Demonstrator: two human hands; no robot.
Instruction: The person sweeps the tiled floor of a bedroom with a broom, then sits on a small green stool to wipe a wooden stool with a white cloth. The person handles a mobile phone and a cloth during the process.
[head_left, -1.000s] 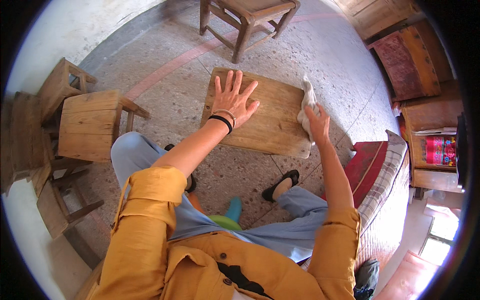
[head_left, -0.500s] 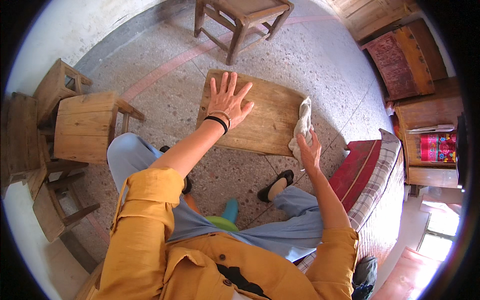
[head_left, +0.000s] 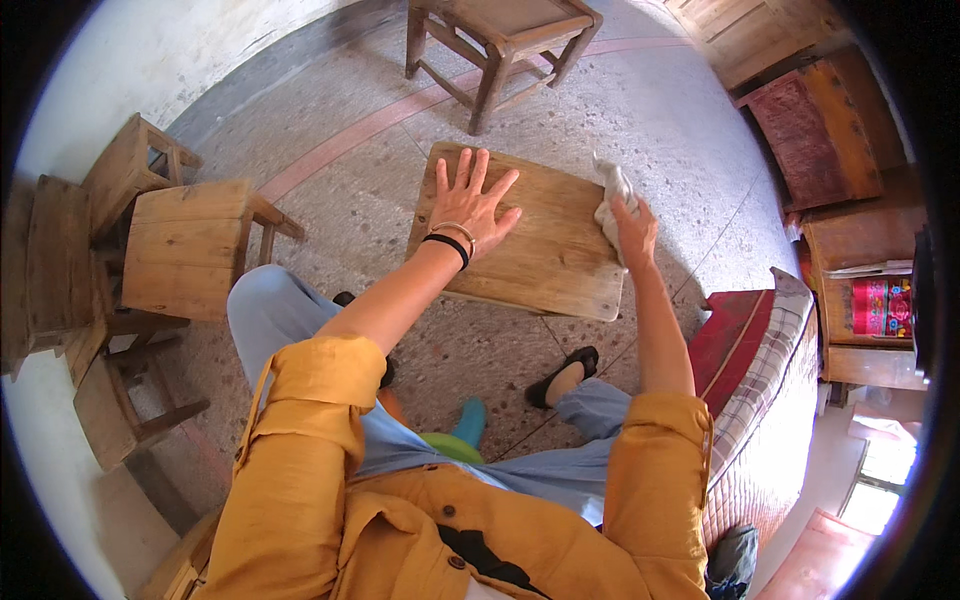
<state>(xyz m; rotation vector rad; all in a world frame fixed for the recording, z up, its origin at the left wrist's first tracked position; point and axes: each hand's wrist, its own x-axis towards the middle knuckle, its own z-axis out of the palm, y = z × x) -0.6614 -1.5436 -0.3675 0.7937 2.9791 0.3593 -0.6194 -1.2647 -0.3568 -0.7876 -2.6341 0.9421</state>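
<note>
A wooden stool (head_left: 555,235) with a flat, rectangular top stands in front of my knees. My left hand (head_left: 472,208) lies flat on the left part of that top, its fingers spread. A black band and a thin bracelet circle the left wrist. At the stool's right edge my right hand (head_left: 636,232) grips a crumpled whitish cloth (head_left: 612,200). The cloth rests against the edge, with a loose corner sticking up past the far side. My right fingertips are partly hidden by the cloth and the hand itself.
Several wooden stools (head_left: 185,250) crowd the left side by the wall. Another wooden seat (head_left: 500,20) stands beyond the stool. On the right are a red-sided piece with checked cloth (head_left: 755,390) and wooden cabinets (head_left: 865,240). A blue and green object (head_left: 468,422) shows between my legs.
My right hand has moved the cloth away from me along the stool's right edge, toward its far corner. My left hand stays flat on the top. The whole view has shifted slightly.
</note>
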